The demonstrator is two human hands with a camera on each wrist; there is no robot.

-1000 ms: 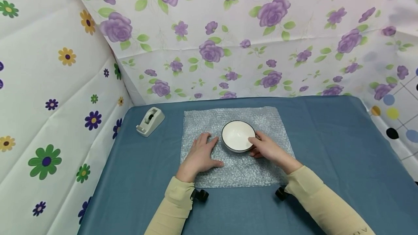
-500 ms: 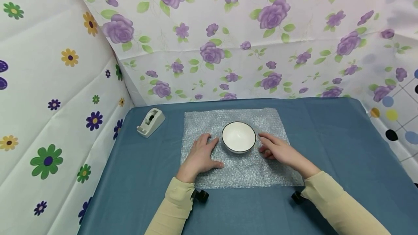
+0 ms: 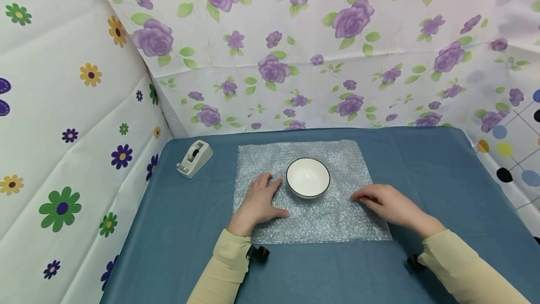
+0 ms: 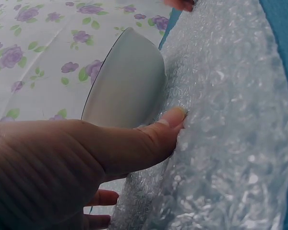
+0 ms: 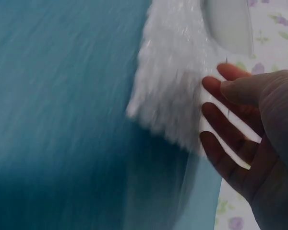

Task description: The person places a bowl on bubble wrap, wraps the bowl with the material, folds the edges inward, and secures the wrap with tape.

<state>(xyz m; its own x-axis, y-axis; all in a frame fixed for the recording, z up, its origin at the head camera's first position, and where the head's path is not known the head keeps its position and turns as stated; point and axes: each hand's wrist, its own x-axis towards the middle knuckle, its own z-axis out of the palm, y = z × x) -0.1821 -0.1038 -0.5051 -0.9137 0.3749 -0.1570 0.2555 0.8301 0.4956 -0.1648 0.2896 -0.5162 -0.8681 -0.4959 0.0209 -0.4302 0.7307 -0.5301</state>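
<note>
A white bowl (image 3: pixel 308 178) with a dark rim stands upright on a sheet of bubble wrap (image 3: pixel 312 226), a little behind its middle. My left hand (image 3: pixel 256 205) rests on the wrap left of the bowl, fingers spread; the left wrist view shows its thumb (image 4: pixel 149 143) pressing the sheet with the bowl (image 4: pixel 129 81) beyond. Over the right part of the wrap is my right hand (image 3: pixel 390 205), apart from the bowl. In the right wrist view its fingers (image 5: pixel 221 158) are loosely bent with nothing between them.
A white tape dispenser (image 3: pixel 195 158) stands at the back left of the blue-covered table (image 3: pixel 185 215). Flower-printed sheets (image 3: pixel 270 36) hang behind the table and along its left side.
My right hand has let go of the bowl and moved right and toward me across the wrap. The bowl and my left hand have stayed in place.
</note>
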